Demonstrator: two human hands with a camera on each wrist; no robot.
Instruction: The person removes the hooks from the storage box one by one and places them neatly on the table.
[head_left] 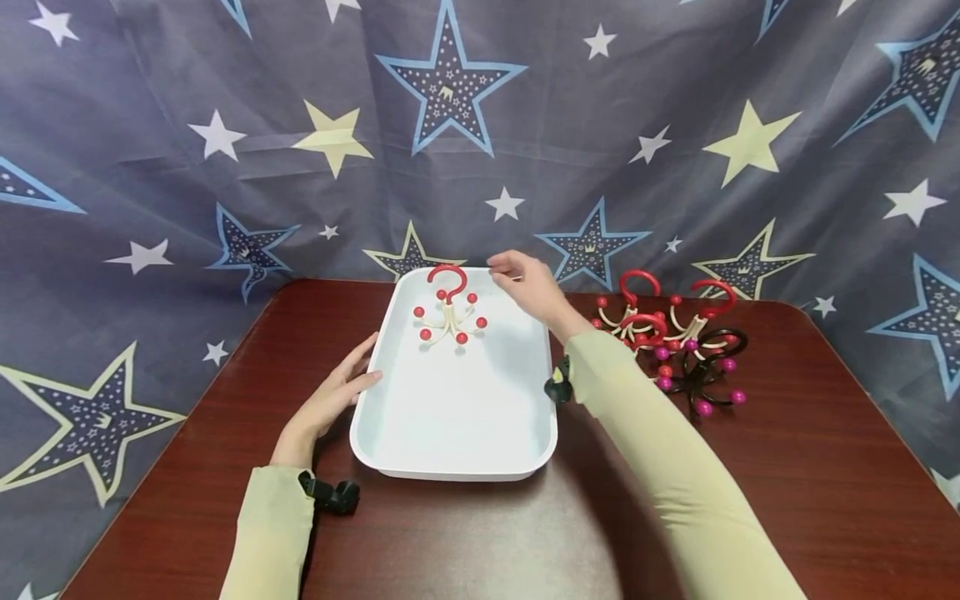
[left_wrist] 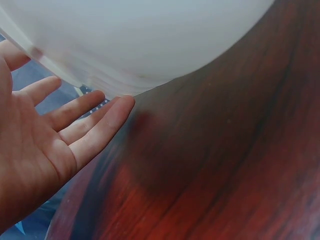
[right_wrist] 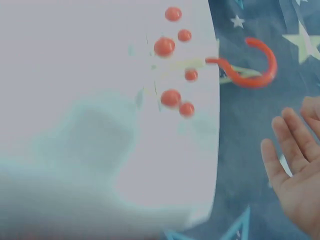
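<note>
A white rectangular tray (head_left: 457,417) stands on the table in front of me. At its far end a cream multi-arm hook (head_left: 450,319), with red ball tips and a red curved top, stands upright. My left hand (head_left: 330,400) is at the tray's left side, fingers spread along the rim; in the left wrist view the fingertips reach the tray's outer wall. Over the far right corner is my right hand (head_left: 531,285), loosely bent and holding nothing. The right wrist view shows its fingers (right_wrist: 290,137) apart from the red curved top.
Right of the tray lie several more cream-and-red hooks (head_left: 696,323), bunched with a black hook (head_left: 697,375) that has magenta ball tips. All of this is on a dark red wooden table (head_left: 810,467). A star-patterned cloth (head_left: 450,200) hangs right behind it.
</note>
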